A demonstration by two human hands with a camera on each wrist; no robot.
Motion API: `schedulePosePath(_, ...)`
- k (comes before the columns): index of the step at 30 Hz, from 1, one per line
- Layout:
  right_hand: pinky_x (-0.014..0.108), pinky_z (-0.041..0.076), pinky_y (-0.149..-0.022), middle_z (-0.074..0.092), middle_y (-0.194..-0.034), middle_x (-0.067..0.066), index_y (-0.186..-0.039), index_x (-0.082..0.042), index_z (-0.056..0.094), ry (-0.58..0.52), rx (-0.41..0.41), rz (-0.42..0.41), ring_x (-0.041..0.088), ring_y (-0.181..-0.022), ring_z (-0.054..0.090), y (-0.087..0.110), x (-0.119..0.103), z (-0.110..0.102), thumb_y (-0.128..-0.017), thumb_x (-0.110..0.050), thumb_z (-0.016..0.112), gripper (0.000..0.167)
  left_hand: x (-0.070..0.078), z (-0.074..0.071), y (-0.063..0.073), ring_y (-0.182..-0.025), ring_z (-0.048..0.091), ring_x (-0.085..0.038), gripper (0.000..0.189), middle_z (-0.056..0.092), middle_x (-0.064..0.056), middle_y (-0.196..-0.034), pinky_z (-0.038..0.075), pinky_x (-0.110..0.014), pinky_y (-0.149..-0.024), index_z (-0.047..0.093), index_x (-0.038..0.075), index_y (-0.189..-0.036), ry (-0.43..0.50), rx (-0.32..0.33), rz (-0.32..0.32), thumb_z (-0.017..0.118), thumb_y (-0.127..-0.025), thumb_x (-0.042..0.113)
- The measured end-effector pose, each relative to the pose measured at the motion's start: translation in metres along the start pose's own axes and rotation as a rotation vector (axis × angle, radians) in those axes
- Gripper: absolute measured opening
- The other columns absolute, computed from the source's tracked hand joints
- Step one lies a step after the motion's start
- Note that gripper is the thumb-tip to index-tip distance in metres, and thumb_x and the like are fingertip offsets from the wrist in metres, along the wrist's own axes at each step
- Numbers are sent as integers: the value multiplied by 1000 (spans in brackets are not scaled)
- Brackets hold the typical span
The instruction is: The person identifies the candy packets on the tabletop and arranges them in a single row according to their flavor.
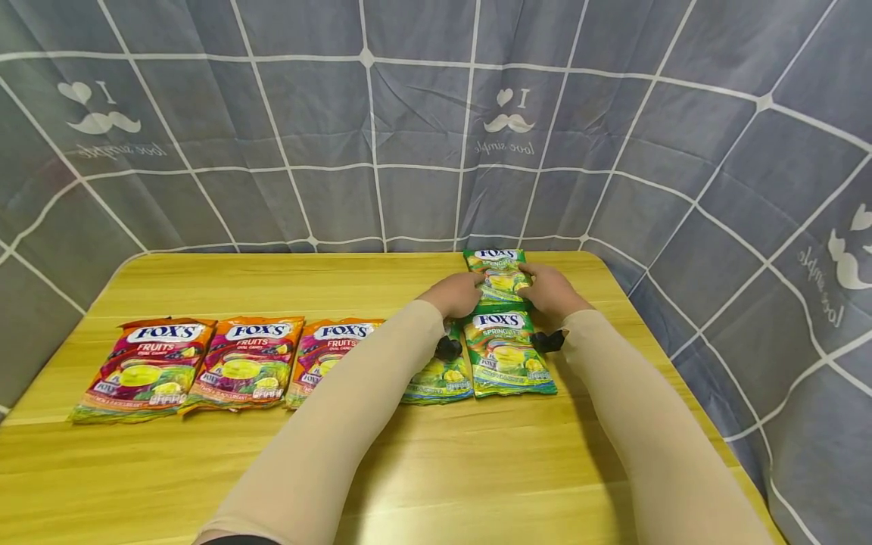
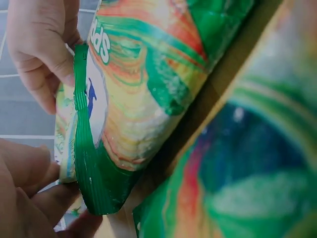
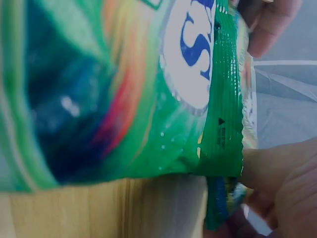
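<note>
At the back of the table, a green Fox's candy bag [image 1: 502,271] lies between both hands. My left hand [image 1: 458,294] grips its left edge, and my right hand [image 1: 550,289] grips its right edge. In the left wrist view, the left fingers [image 2: 29,188] curl at the bag's side, with the right hand opposite. The right wrist view shows the right hand [image 3: 285,186] at the lower corner of the bags. Directly in front lies another green candy bag [image 1: 511,363], its top seal meeting the held bag. Partly behind the left sleeve is a further green bag [image 1: 439,382].
Three purple-and-orange Fox's fruit candy bags, the leftmost [image 1: 146,371], the middle one [image 1: 245,363] and one partly covered by my left arm [image 1: 316,359], lie in a row. A grey checked curtain [image 1: 422,204] stands right behind the wooden table [image 1: 272,284].
</note>
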State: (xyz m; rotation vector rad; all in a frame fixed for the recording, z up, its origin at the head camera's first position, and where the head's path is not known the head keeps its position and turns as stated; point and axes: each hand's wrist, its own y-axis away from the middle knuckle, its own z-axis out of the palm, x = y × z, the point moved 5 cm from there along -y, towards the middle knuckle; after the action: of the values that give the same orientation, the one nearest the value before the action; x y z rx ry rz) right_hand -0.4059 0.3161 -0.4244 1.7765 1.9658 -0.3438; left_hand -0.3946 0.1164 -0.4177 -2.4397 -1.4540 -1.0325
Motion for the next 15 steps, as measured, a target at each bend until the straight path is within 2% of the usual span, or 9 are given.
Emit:
schedulePosePath(1, 60, 38, -121, 42, -164, 24, -166, -10, 34, -3, 19, -2, 46, -151, 40, 0, -1, -1, -106, -20, 65, 68, 0, 0, 0, -159, 33, -29, 53, 35, -8, -172, 37, -44, -125, 29, 17, -168, 6, 10, 8, 34, -116, 27)
schedulePosePath(3, 58, 42, -118, 42, -165, 23, -166, -12, 33, -21, 62, 0, 46, -147, 45, 1, -3, -5, -106, -20, 65, 69, 0, -2, -1, -160, 32, -31, 55, 35, -8, -172, 33, -49, -128, 26, 19, -169, 29, 33, 12, 37, -116, 29)
schedulePosePath(5, 55, 47, -110, 39, -166, 23, -167, -12, 32, -33, 114, -12, 46, -138, 53, 2, -7, -11, -106, -19, 64, 69, 1, -3, -1, -159, 34, -29, 56, 36, -6, -172, 36, -49, -126, 24, 22, -170, 56, 63, 13, 38, -116, 30)
schedulePosePath(8, 50, 51, -90, 39, -166, 22, -167, -13, 33, -49, 208, -29, 42, -120, 62, 6, -11, -23, -107, -18, 62, 67, 8, -8, 1, -160, 32, -26, 58, 32, -2, -173, 35, -47, -127, 22, 26, -170, 90, 135, 38, 40, -116, 31)
schedulePosePath(11, 45, 52, -81, 40, -165, 21, -165, -14, 36, -65, 297, -47, 41, -118, 64, 13, -13, -38, -108, -19, 60, 62, 20, -13, 4, -160, 32, -25, 58, 30, 0, -174, 33, -45, -128, 23, 25, -170, 114, 221, 77, 42, -115, 31)
schedulePosePath(12, 45, 53, -81, 42, -164, 21, -165, -14, 38, -70, 322, -48, 42, -122, 64, 17, -13, -43, -108, -20, 60, 61, 25, -14, 5, -158, 35, -24, 58, 32, 0, -174, 35, -44, -127, 25, 24, -169, 123, 247, 91, 43, -115, 31)
schedulePosePath(13, 45, 54, -80, 44, -163, 21, -164, -14, 40, -72, 341, -50, 42, -124, 63, 21, -13, -48, -108, -20, 60, 60, 30, -15, 6, -153, 44, -24, 58, 35, -1, -172, 40, -43, -123, 27, 24, -169, 131, 274, 104, 45, -114, 31)
schedulePosePath(15, 45, 54, -79, 46, -161, 22, -163, -14, 43, -74, 363, -49, 43, -127, 62, 30, -12, -57, -108, -22, 60, 58, 39, -14, 9, -131, 62, -23, 57, 42, -2, -169, 49, -38, -109, 32, 23, -167, 146, 318, 122, 49, -113, 31)
